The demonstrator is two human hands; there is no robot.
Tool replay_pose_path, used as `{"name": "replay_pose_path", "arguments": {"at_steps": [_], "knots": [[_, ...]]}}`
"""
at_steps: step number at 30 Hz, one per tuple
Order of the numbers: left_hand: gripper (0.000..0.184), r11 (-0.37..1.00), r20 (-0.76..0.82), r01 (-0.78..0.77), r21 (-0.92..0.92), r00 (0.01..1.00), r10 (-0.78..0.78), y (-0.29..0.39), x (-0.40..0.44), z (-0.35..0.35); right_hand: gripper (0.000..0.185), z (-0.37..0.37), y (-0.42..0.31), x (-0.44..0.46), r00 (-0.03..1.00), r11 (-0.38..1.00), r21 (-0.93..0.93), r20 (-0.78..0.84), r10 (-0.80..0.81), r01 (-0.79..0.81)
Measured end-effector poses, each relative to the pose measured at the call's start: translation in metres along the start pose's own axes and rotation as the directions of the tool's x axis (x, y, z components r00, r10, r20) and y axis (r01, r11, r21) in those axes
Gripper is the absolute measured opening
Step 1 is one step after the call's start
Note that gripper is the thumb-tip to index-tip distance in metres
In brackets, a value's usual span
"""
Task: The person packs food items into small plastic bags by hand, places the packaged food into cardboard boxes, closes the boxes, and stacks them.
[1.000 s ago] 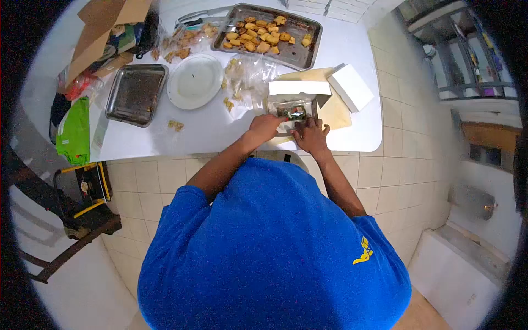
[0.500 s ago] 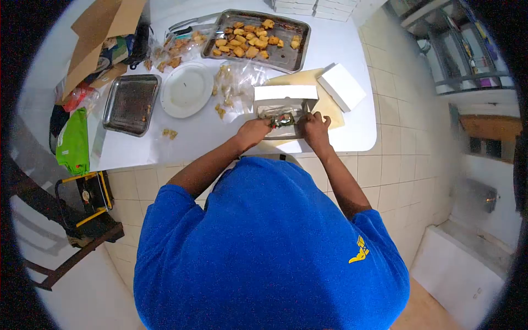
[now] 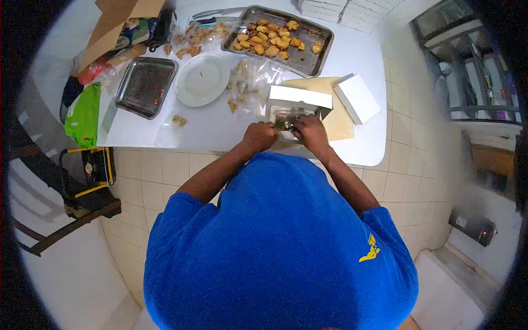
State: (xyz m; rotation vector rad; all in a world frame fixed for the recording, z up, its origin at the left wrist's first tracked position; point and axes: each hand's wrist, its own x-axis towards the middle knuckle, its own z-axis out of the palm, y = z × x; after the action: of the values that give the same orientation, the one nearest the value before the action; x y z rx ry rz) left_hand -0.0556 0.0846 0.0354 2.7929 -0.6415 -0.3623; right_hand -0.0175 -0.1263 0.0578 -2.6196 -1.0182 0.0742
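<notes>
An open white box (image 3: 301, 95) stands near the table's front edge, its lid raised at the back. Inside it lies a small dark green and red item in clear wrap (image 3: 283, 123). My left hand (image 3: 261, 136) is closed at the box's left front corner, on the left end of the wrapped item. From the right, my right hand (image 3: 311, 132) reaches over the box with its fingers bent onto the item's right end. The fingertips of both hands are partly hidden.
A closed white box (image 3: 357, 99) rests partly on a yellow sheet (image 3: 344, 125). Behind are a tray of browned pieces (image 3: 313, 67), clear bags (image 3: 247, 82) and a white plate (image 3: 202, 80). An emptier metal tray (image 3: 144, 88) and a cardboard box (image 3: 118, 27) stand left.
My right hand has moved left from the box's right side onto the wrapped item. My left hand stays at the left side, now more closed. The whole view has shifted slightly.
</notes>
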Motion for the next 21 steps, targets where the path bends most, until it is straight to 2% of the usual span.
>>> {"name": "replay_pose_path", "arguments": {"at_steps": [1,2,5,8,14,16,17,18,19,21], "knots": [[0.02,0.999,0.057,0.02,0.045,0.998,-0.022,0.003,0.003,0.001,0.028,0.005,-0.001,0.005,1.0,1.0,-0.005,0.019,0.003,-0.003],[0.02,0.999,0.045,0.034,0.032,0.998,-0.036,0.005,0.005,0.002,0.027,0.009,-0.003,0.008,1.0,0.999,-0.032,-0.017,-0.007,0.006],[0.027,0.998,0.022,0.056,0.03,0.998,-0.057,0.013,0.003,-0.002,0.028,0.021,-0.003,0.02,0.99,0.995,-0.087,0.127,0.06,-0.049],[0.029,0.995,0.028,0.051,0.081,0.998,-0.054,0.014,0.004,0.001,0.031,0.011,-0.011,0.021,0.999,0.989,-0.146,-0.047,0.014,-0.02],[0.028,0.995,0.047,0.02,0.098,0.999,-0.025,0.014,0.0,-0.004,0.034,0.015,-0.013,0.027,0.989,0.979,-0.16,0.054,0.135,-0.124],[0.026,0.995,0.07,0.038,0.096,0.997,-0.045,0.017,-0.001,-0.012,0.034,0.01,-0.017,0.027,0.993,0.99,-0.08,-0.001,0.12,-0.12],[0.024,1.0,0.014,0.012,-0.002,1.0,-0.011,0.013,-0.003,-0.009,0.034,0.006,-0.02,0.025,0.993,0.993,-0.038,-0.027,0.113,-0.114],[0.022,0.995,-0.046,-0.02,-0.097,0.999,0.016,0.007,-0.003,-0.004,0.027,-0.005,-0.024,0.021,0.99,0.995,-0.083,-0.133,0.046,-0.058],[0.021,0.98,-0.11,-0.058,-0.188,0.993,0.037,0.002,-0.003,-0.003,0.024,-0.006,-0.025,0.016,0.985,0.998,0.015,-0.162,0.057,-0.055],[0.02,0.93,-0.32,0.009,-0.369,0.938,-0.136,-0.016,-0.008,-0.006,0.018,-0.004,-0.023,0.004,0.973,0.977,0.209,-0.215,0.083,-0.037]]}}
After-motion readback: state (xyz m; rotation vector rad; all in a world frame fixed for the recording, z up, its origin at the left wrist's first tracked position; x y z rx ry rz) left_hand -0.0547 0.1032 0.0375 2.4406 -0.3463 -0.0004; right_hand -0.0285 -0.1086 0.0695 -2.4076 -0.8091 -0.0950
